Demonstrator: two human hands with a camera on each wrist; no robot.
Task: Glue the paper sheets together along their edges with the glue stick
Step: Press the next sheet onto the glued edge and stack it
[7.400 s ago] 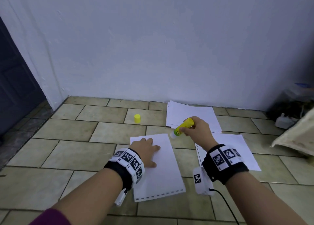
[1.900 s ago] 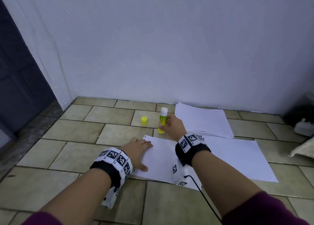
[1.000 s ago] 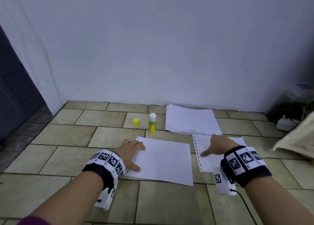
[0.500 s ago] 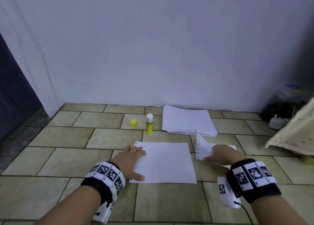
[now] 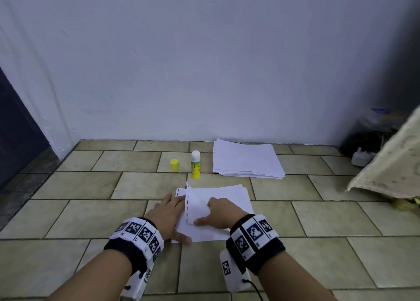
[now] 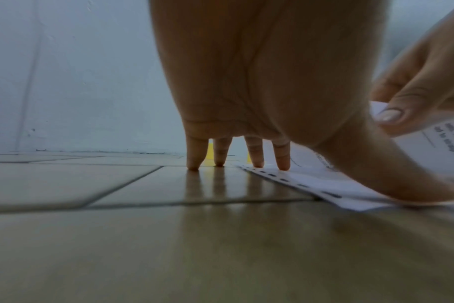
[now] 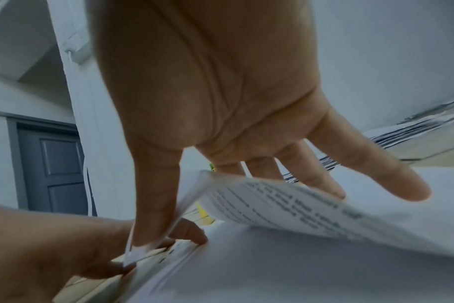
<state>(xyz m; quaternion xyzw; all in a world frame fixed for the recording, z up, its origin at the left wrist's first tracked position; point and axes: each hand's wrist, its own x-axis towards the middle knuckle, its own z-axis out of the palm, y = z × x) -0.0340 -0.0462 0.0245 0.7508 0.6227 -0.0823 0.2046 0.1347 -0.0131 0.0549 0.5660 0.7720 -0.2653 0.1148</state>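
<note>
Tiled floor [image 5: 68, 187], white wall behind. Your left hand [image 5: 167, 216] flat, fingers straight, pinning lower sheet [image 5: 229, 195]; right hand [image 5: 219, 213] pinches top sheet [image 5: 196, 204], aligning edges at frame centre. Glue stick [image 5: 195, 165] parked upright above.

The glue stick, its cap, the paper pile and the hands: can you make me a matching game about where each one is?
Things:
1. glue stick
2. yellow cap
3. paper stack
4. left hand

Places:
A. lying by the wall, right of the glue
B. pressing the bottom sheet to the floor
C. standing upright, uncapped
D. alone on a tile, left of the glue

Pairs: 1-C, 2-D, 3-A, 4-B
</note>
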